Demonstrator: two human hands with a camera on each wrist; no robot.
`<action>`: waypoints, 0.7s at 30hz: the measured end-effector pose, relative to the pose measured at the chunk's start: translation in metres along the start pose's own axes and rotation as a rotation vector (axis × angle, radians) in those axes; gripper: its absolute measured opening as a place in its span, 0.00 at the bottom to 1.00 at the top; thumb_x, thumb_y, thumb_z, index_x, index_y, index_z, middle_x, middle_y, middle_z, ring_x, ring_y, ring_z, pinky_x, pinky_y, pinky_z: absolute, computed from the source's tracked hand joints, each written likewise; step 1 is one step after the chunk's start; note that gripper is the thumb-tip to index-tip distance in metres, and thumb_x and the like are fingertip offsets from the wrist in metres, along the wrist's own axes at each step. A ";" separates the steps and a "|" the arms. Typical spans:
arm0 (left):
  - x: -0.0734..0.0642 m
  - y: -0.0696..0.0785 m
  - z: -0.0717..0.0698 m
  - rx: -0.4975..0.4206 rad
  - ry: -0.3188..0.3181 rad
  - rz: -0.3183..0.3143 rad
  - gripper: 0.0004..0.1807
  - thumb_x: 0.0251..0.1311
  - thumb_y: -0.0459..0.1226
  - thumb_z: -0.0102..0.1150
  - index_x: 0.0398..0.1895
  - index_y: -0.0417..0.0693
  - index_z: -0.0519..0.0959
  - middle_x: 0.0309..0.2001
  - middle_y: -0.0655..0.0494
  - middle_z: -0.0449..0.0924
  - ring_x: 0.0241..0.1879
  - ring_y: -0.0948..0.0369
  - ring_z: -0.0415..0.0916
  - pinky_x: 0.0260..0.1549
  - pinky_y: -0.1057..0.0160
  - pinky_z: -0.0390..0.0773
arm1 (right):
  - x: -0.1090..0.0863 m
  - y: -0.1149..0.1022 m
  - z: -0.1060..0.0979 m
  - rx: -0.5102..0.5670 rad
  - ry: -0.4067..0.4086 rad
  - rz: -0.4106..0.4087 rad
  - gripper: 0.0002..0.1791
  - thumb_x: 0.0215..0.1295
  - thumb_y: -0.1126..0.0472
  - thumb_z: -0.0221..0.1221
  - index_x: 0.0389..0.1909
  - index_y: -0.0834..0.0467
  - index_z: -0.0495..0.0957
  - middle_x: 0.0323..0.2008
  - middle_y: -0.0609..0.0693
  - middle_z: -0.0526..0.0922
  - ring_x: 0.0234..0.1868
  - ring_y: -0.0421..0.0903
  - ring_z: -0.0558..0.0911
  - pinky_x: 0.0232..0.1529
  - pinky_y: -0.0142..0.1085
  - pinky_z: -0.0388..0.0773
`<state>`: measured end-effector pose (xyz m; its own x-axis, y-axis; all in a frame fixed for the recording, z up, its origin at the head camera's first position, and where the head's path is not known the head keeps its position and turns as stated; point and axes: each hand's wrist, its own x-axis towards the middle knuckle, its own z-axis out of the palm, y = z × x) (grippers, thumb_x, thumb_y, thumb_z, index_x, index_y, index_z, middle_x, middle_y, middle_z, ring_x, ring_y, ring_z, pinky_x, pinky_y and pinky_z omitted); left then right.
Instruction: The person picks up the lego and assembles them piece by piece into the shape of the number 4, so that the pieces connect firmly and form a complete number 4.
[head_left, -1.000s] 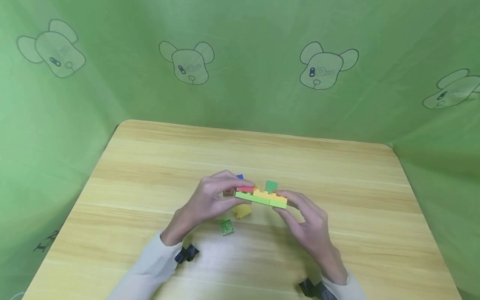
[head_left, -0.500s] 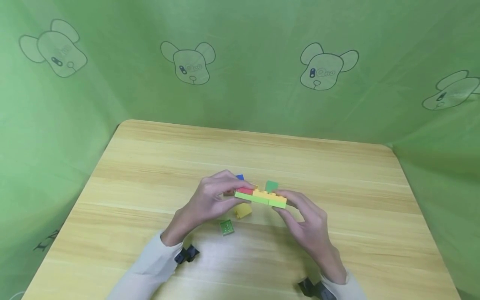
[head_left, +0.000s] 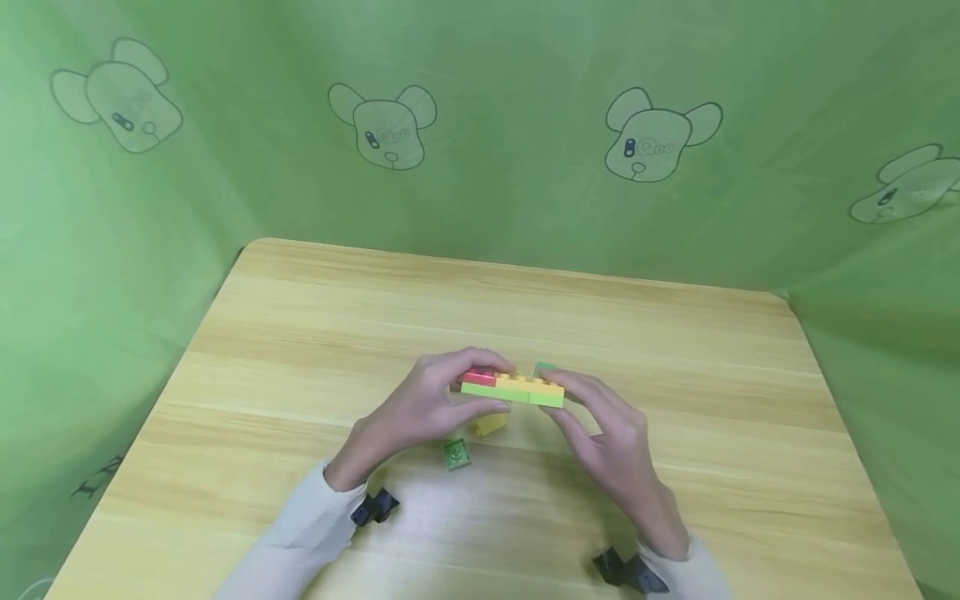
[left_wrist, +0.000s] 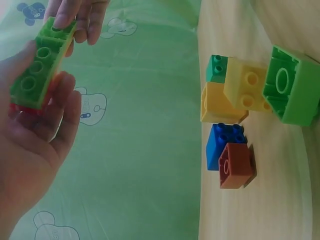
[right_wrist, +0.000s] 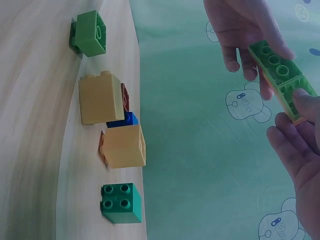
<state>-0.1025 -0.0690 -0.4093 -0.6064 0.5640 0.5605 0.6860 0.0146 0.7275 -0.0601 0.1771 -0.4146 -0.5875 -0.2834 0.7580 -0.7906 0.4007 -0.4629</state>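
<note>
Left hand (head_left: 433, 402) and right hand (head_left: 613, 433) grip the toy-brick strip (head_left: 517, 392), now shifted slightly left and more level; its joined bricks seemingly remain two-handed work.

green curtain (head_left: 495, 217) | animal-head print (head_left: 648, 158): lettering (head_left: 656, 147) resembling "Qoo" | dark letters (head_left: 97, 477), left: illegible

Stretches from the left hand (head_left: 429, 398) at nine o'clock to the right hand (head_left: 613, 427) at three, as a bar of joined bricks (head_left: 513, 390). Has, on the table (head_left: 637, 325), a loose brick (head_left: 491, 425) at seven, a second brick (head_left: 455, 454) farther out toward eight, a third brick (head_left: 545, 367) at two. Is backed at twelve by the curtain (head_left: 517, 225).
</note>
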 end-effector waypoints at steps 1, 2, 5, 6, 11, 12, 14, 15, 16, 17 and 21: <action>0.000 0.000 0.000 -0.005 -0.009 -0.002 0.22 0.59 0.30 0.74 0.57 0.39 0.80 0.51 0.48 0.87 0.49 0.61 0.85 0.48 0.65 0.86 | 0.000 0.000 0.000 -0.003 0.000 0.002 0.22 0.77 0.53 0.60 0.53 0.71 0.82 0.50 0.65 0.86 0.56 0.45 0.85 0.56 0.33 0.82; 0.000 0.000 0.000 -0.009 -0.014 -0.005 0.21 0.61 0.30 0.73 0.57 0.39 0.80 0.50 0.49 0.87 0.48 0.62 0.85 0.48 0.65 0.86 | -0.001 0.000 0.001 -0.006 0.000 0.004 0.22 0.77 0.53 0.59 0.54 0.71 0.82 0.50 0.64 0.86 0.56 0.45 0.85 0.56 0.32 0.82; -0.002 -0.001 0.002 -0.010 -0.018 -0.015 0.18 0.64 0.30 0.70 0.56 0.40 0.81 0.47 0.52 0.87 0.45 0.63 0.84 0.48 0.65 0.85 | -0.001 0.001 0.001 -0.014 0.003 0.002 0.22 0.77 0.53 0.60 0.54 0.71 0.82 0.50 0.64 0.86 0.56 0.45 0.85 0.56 0.32 0.82; -0.002 -0.001 0.002 -0.009 -0.015 -0.019 0.17 0.64 0.30 0.70 0.56 0.40 0.81 0.47 0.53 0.86 0.44 0.64 0.84 0.47 0.65 0.85 | -0.002 0.001 0.001 -0.016 0.003 0.000 0.22 0.77 0.53 0.60 0.54 0.71 0.82 0.51 0.64 0.86 0.56 0.45 0.85 0.57 0.32 0.82; -0.002 -0.002 0.004 0.005 0.015 -0.025 0.17 0.62 0.30 0.71 0.54 0.40 0.81 0.47 0.51 0.86 0.44 0.63 0.82 0.46 0.66 0.86 | -0.002 0.002 0.002 -0.009 -0.008 -0.002 0.23 0.77 0.53 0.60 0.55 0.72 0.81 0.52 0.64 0.86 0.56 0.47 0.85 0.57 0.33 0.82; -0.002 -0.002 0.004 0.008 0.023 -0.024 0.18 0.61 0.30 0.72 0.53 0.39 0.81 0.47 0.51 0.86 0.44 0.63 0.82 0.45 0.65 0.86 | -0.002 0.002 0.002 -0.002 -0.014 0.004 0.24 0.76 0.53 0.60 0.56 0.72 0.80 0.53 0.64 0.85 0.57 0.47 0.85 0.57 0.33 0.82; -0.003 -0.002 0.004 0.008 0.037 -0.023 0.18 0.60 0.29 0.72 0.53 0.38 0.81 0.48 0.49 0.86 0.44 0.62 0.83 0.44 0.65 0.86 | -0.002 0.001 0.001 0.015 -0.028 0.022 0.26 0.76 0.52 0.60 0.58 0.72 0.79 0.55 0.64 0.84 0.57 0.48 0.85 0.57 0.33 0.82; -0.003 -0.002 0.004 0.009 0.044 -0.023 0.18 0.59 0.29 0.72 0.53 0.38 0.81 0.48 0.48 0.86 0.44 0.62 0.83 0.44 0.64 0.86 | -0.002 0.001 0.001 0.021 -0.038 0.034 0.27 0.76 0.51 0.60 0.60 0.72 0.78 0.55 0.64 0.84 0.57 0.48 0.85 0.57 0.33 0.82; -0.004 -0.002 0.004 0.009 0.050 -0.024 0.18 0.59 0.29 0.73 0.52 0.38 0.81 0.48 0.48 0.86 0.44 0.61 0.83 0.44 0.64 0.86 | -0.002 0.001 0.001 0.027 -0.046 0.045 0.28 0.76 0.51 0.60 0.61 0.72 0.77 0.56 0.63 0.84 0.57 0.48 0.85 0.57 0.33 0.82; -0.004 -0.003 0.004 0.011 0.055 -0.024 0.18 0.59 0.29 0.73 0.52 0.38 0.81 0.49 0.48 0.86 0.44 0.61 0.83 0.44 0.64 0.87 | -0.002 0.001 0.001 0.031 -0.053 0.054 0.28 0.76 0.50 0.60 0.62 0.71 0.77 0.57 0.63 0.83 0.56 0.49 0.85 0.57 0.34 0.82; -0.005 -0.005 0.004 0.030 0.067 -0.019 0.19 0.58 0.29 0.73 0.52 0.38 0.81 0.49 0.47 0.85 0.47 0.59 0.83 0.47 0.64 0.86 | -0.003 0.001 0.000 0.024 -0.064 0.070 0.28 0.76 0.50 0.61 0.62 0.70 0.77 0.57 0.62 0.83 0.54 0.51 0.86 0.58 0.33 0.81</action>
<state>-0.1013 -0.0684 -0.4178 -0.6442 0.5072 0.5725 0.6853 0.0504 0.7265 -0.0590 0.1781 -0.4175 -0.6507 -0.3111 0.6926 -0.7507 0.4008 -0.5252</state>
